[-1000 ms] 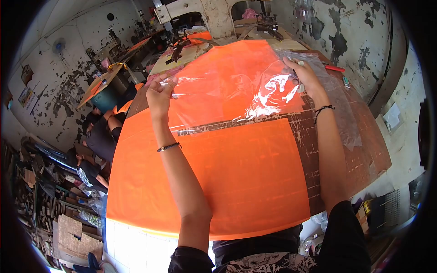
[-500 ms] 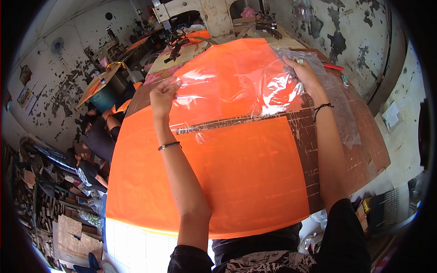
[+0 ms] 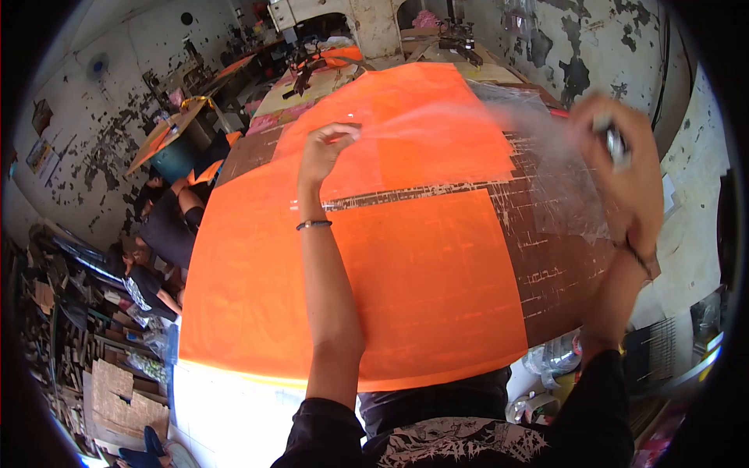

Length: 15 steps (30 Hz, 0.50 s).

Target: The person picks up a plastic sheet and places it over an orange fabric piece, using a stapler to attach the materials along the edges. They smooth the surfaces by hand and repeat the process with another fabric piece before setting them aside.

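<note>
My left hand (image 3: pixel 321 154) is closed in a pinch on a thin clear plastic sheet (image 3: pixel 460 117), over the far orange cloth (image 3: pixel 437 156). The sheet stretches as a blurred band toward my right hand (image 3: pixel 624 160), raised at the table's right side. Motion smears that hand; its fingers curl round a small dark and silver object (image 3: pixel 615 144) whose kind I cannot tell. A nearer orange cloth (image 3: pixel 421 288) lies flat under my left forearm. More crumpled clear plastic (image 3: pixel 566 203) rests on the brown table (image 3: pixel 550 288), left of my right wrist.
Machines with dark clamp-like parts (image 3: pixel 460 48) stand beyond the table. At the left, two people (image 3: pixel 168 234) sit low near a side table (image 3: pixel 168 144). Scrap wood and cardboard (image 3: pixel 129 402) fill the lower left. Peeling walls flank both sides.
My right hand has swung right and toward me, away from the orange cloth, drawing the plastic sheet into a blurred band. My left hand has shifted slightly right, still pinching.
</note>
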Available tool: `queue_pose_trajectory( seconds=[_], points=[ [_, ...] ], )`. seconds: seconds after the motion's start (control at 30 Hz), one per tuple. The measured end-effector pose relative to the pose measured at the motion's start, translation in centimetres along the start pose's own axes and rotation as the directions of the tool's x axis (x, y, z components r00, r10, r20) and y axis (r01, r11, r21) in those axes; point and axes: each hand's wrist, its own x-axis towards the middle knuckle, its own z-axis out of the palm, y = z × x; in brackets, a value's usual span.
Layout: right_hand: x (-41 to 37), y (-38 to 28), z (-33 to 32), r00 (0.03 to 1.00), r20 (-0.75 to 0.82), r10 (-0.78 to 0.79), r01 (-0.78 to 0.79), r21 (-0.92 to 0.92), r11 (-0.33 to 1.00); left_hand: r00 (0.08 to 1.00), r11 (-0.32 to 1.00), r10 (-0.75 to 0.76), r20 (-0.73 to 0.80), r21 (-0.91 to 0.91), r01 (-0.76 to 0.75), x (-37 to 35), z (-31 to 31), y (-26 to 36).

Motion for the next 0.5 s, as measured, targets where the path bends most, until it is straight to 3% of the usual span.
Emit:
queue_pose_trajectory(
  seconds=[0.1,0.17,0.3,0.4,0.5],
  points=[
    [-4.5,-5.1,0.8,0.937,0.35,-0.013,0.059,-0.119,0.991,0.955,0.984,-0.134,0.265,0.149,0.097,-0.6,0.5,-2.9],
    [-8.8,-6.4,2.5,0.871,0.49,0.037,-0.006,-0.064,0.998,0.874,0.939,-0.234,0.426,0.333,0.09,-0.4,0.3,-4.6],
    [-17.1,-8.8,6.8,0.852,0.504,0.145,-0.155,-0.023,0.988,0.942,0.915,-0.074,0.327,0.397,-0.066,0.4,0.4,-1.6],
    [-19.5,-11.4,7.9,0.822,0.514,0.246,-0.304,0.03,0.952,0.979,0.746,0.087,0.185,0.639,-0.187,0.1,0.0,9.2],
    [-20.2,-13.4,8.3,0.776,0.524,0.35,-0.438,0.05,0.898,0.954,0.854,0.293,0.068,0.43,-0.293,-1.6,0.9,17.4]
  ],
)
